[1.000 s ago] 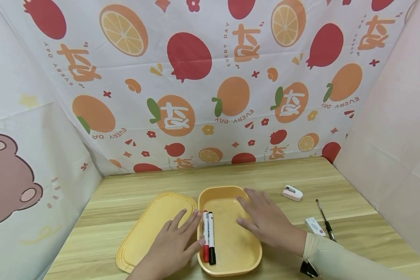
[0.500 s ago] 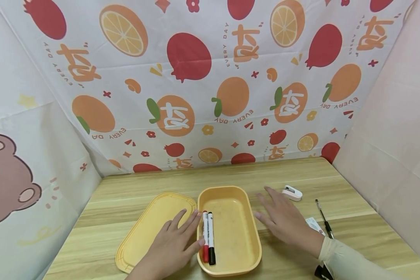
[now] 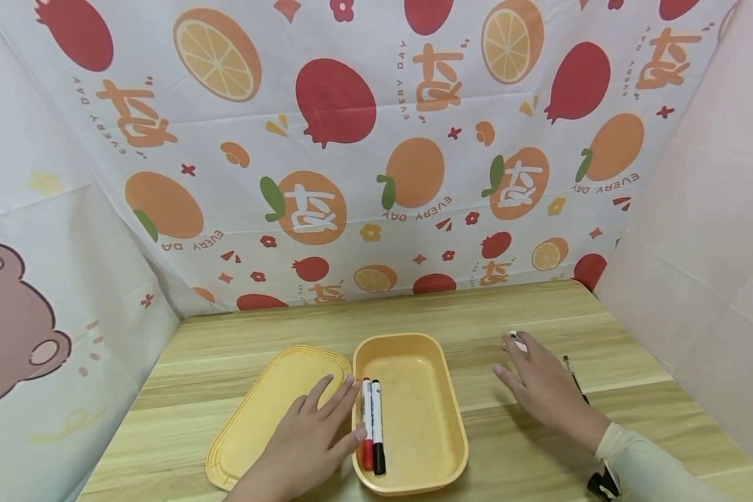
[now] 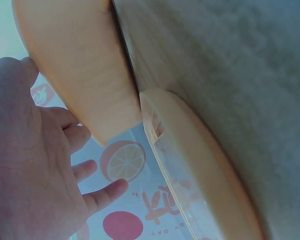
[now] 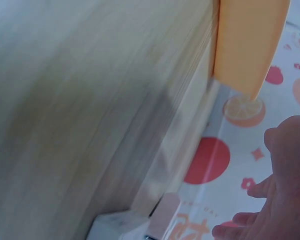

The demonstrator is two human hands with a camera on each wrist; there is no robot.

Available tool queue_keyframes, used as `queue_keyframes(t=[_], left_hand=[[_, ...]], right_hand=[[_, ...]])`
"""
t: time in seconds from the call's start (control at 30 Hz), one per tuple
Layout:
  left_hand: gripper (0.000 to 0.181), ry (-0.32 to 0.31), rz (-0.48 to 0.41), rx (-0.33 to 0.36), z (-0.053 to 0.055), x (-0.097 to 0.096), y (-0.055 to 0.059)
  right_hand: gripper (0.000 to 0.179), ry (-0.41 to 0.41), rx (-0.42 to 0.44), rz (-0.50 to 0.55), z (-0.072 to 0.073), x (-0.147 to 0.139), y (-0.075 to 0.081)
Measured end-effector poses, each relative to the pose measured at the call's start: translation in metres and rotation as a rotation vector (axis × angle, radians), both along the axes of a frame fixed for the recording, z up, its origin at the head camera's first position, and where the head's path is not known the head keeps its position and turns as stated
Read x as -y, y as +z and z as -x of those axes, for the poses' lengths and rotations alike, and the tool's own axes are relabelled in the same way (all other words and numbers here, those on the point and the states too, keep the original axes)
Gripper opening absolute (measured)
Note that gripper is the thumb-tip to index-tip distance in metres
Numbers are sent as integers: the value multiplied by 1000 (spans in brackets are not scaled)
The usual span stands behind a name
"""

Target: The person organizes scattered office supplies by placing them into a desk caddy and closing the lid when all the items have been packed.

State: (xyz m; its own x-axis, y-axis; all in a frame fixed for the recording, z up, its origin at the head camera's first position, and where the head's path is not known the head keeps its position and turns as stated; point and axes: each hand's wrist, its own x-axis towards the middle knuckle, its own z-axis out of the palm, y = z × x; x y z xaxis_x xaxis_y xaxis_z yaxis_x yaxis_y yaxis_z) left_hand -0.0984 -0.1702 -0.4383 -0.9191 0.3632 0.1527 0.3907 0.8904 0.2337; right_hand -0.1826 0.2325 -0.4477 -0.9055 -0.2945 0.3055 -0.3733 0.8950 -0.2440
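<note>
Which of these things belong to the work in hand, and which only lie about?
Seemingly in the work:
yellow box, touched by left hand
red-capped marker and black-capped marker, inside
stapler, near right hand

Probably lying aside:
yellow lid
pen
white carton

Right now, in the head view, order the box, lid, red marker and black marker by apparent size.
1. Box
2. Lid, partly hidden by the left hand
3. Red marker and black marker: too alike to rank

Cloth-walled booth (image 3: 696,230), fruit-print backdrop (image 3: 364,153), wood-grain tabletop (image 3: 496,453)
</note>
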Motion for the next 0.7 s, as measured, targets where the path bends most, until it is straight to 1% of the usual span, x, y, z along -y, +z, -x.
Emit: queue_keyframes(t=[0.13,0.4,0.5,0.7], left_hand=[[71,-1,3,0,1,0,0],[71,-2,10,-10,1,-1,-2],[71,-3,11,-11,1,-1,-2],[70,-3,1,-19,0,-1,-1]], right_hand=[[63,-12,-19,9,3,-12,-2],[68,-81,20,15,4,-36,-3],[69,-113,54,23,5,-45,-4],[75,-177,168,30,7,-61,-8]])
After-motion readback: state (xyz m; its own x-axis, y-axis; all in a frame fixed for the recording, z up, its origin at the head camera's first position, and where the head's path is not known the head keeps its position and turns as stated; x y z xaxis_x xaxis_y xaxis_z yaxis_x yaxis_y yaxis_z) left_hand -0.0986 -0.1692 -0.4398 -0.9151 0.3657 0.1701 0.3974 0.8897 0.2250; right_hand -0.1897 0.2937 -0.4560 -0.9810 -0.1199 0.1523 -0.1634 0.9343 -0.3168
